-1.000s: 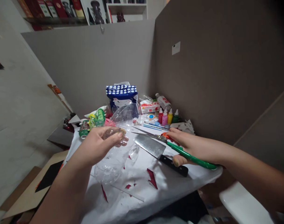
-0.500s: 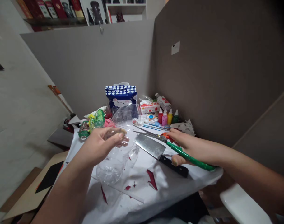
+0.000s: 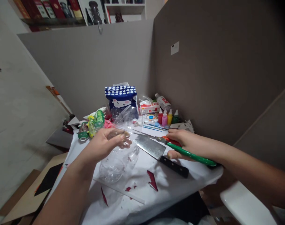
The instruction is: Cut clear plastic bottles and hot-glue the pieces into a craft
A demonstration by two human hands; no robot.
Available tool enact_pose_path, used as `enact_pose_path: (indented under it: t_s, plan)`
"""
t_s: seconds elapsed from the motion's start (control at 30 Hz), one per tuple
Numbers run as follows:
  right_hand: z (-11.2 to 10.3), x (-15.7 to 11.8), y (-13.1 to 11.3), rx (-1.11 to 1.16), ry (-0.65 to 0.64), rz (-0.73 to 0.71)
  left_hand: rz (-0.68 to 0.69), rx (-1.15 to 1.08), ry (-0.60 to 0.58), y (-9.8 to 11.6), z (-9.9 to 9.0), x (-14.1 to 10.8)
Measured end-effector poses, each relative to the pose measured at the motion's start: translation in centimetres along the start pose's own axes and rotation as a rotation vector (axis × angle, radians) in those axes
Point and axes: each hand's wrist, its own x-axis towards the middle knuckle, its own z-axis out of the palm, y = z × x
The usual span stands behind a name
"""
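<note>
My left hand [image 3: 111, 139] is closed around a clear cut plastic bottle piece [image 3: 130, 117], whose thin wall stands up beyond the fingers. Below that hand is a round clear bottle part [image 3: 111, 168]; whether it joins the held piece I cannot tell. In my right hand [image 3: 186, 142] is a pair of scissors [image 3: 154, 136] with green and orange handles. Their blades point left and reach the plastic, nearly together. Just under the scissors a cleaver [image 3: 154, 148] with a black handle lies flat on the white-covered table [image 3: 170, 187].
Dark red scraps [image 3: 152, 181] and a thin clear strip [image 3: 123, 191] lie near the front. Paint bottles [image 3: 165, 118], brushes [image 3: 153, 127] and a blue dotted bag [image 3: 121, 97] stand or lie at the back. Painted bottles [image 3: 96, 120] sit back left. Grey panels [image 3: 86, 62] enclose the rear.
The scissors' blades have come closer together, and my right fingers have drawn the handles in. The plastic in my left hand has shifted slightly right.
</note>
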Motion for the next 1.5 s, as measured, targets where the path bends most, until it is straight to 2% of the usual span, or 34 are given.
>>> enact_pose_path:
  t_s: [0.13,0.3,0.5,0.77,1.0,1.07,1.2,1.33,1.5]
  plan:
    - [1.0,-0.1,-0.2,-0.077,0.050,0.039,0.029,0.008,-0.026,-0.1,-0.1,0.0]
    - [1.7,-0.1,-0.7,-0.123,0.080,0.073,0.040,0.061,-0.003,0.3,-0.2,-0.1]
    - [2.9,0.5,0.2,-0.144,0.129,0.078,-0.010,0.136,0.031,-0.1,-0.1,0.0]
    - [5.1,0.7,1.2,0.004,0.154,0.039,-0.115,0.071,0.022,0.1,0.3,0.2]
    - [5.9,0.6,1.3,0.082,0.177,-0.025,-0.303,-0.052,-0.002,1.1,0.2,-0.6]
    - [6.1,0.6,1.1,0.101,0.175,-0.035,-0.307,-0.021,-0.016,1.6,0.1,-1.0]
    - [6.4,0.8,0.7,0.112,0.201,0.004,-0.233,0.064,-0.034,1.9,-0.3,-1.2]
    - [6.0,0.7,0.0,0.141,0.135,0.063,-0.216,0.065,-0.007,1.5,-0.3,-0.7]
    - [5.2,0.7,-1.2,0.231,-0.027,0.135,-0.219,0.051,-0.093,0.6,0.4,0.2]
